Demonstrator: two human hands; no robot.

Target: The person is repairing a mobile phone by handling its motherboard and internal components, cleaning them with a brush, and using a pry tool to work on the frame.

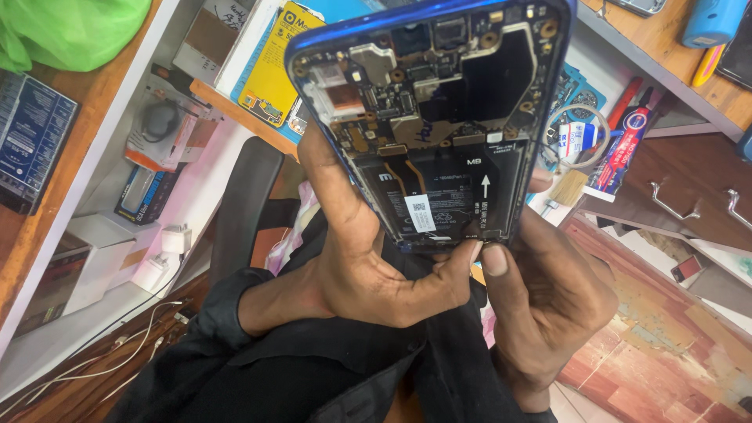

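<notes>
- A yellow flat package with a dark printed panel leans on the white shelf at upper left; beside it sits a clear blister pack with an orange edge, and lower down a dark blue box.
- A dark blue printed card lies at far left on brown wood, under a crumpled green plastic bag.
- The opened phone, blue-rimmed with its back off, is held up at centre: metal shields, copper patch, black battery with a white label.
- The left hand is closed around its left edge and lower end.
- The right hand pinches the phone's bottom corner, fingers curled.
- A red-and-blue glue tube and a bristle brush lie on the right.
</notes>
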